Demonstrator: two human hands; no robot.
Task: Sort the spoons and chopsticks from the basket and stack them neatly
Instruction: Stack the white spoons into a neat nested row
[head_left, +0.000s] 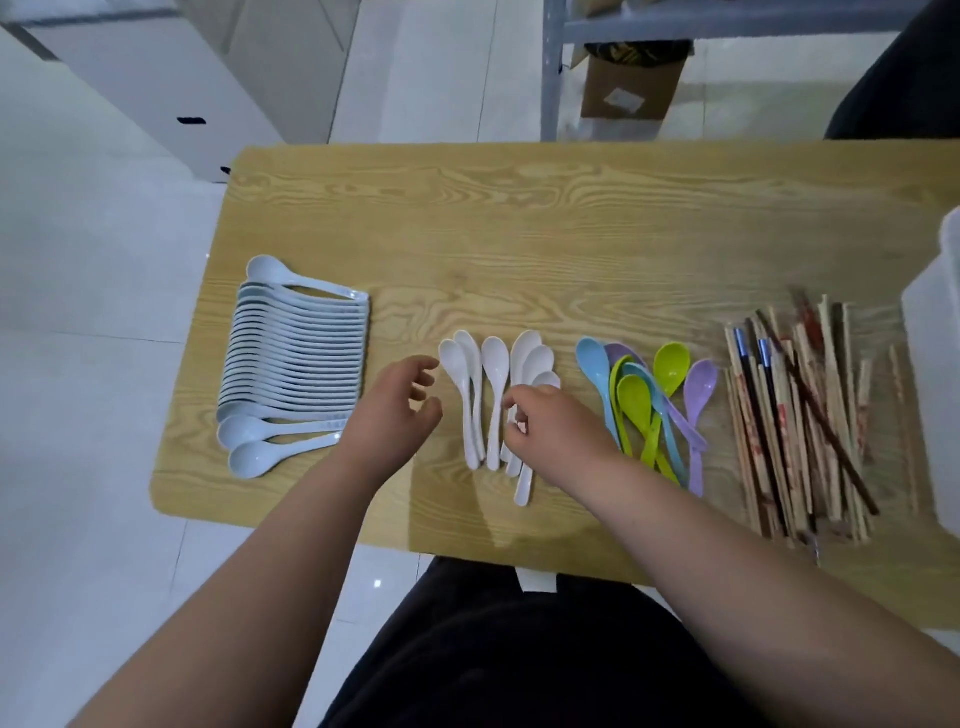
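On the wooden table (519, 234) lie four groups. A long overlapped row of pale blue-white spoons (296, 358) fills the left side. Several white spoons (493, 374) lie in the middle, handles toward me. Coloured spoons (649, 395) in blue, green and purple lie to their right. A pile of wooden chopsticks (800, 410) sits further right. My left hand (400, 410) hovers just left of the white spoons, fingers apart and curled, holding nothing. My right hand (556, 421) rests over the right white spoons, fingertips pinching their handles.
A white plastic basket (935, 338) stands at the table's right edge. Beyond the far edge are a metal shelf frame (553, 67) and a cardboard box (631, 83). White cabinets stand at the back left. My dark-clothed lap is below the table's near edge.
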